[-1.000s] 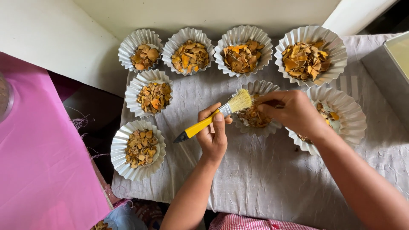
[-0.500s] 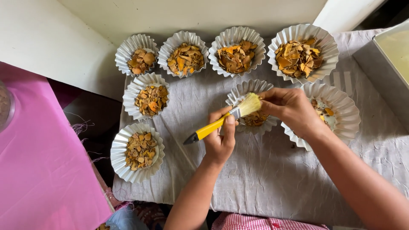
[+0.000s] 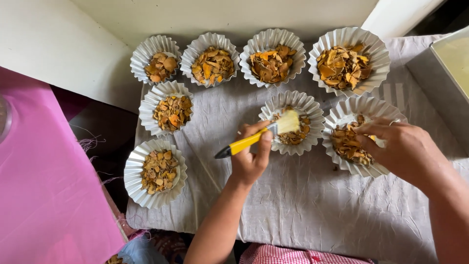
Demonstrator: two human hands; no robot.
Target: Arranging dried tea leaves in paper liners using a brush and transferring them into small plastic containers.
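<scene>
Holding, in our left hand (image 3: 251,159), closed around the handle: one yellow-handled pastry brush (image 3: 259,138), long axis running near-left to far-right, bristles over the middle fluted paper cup of dried orange chips (image 3: 292,122). Right hand (image 3: 398,146), fingers pinched inside the neighbouring right cup (image 3: 359,134); whether it grips anything, we cannot tell. Count: eight cups, four farthest.

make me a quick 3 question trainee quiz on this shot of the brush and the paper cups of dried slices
1. True or false: the left hand holds a brush with a yellow handle.
2. How many fluted paper cups lie on the grey cloth?
3. Where is the right hand? A) over the rightmost lower cup B) on the pink sheet C) in the top left cup

Key: 1 true; 2 eight; 3 A
</scene>
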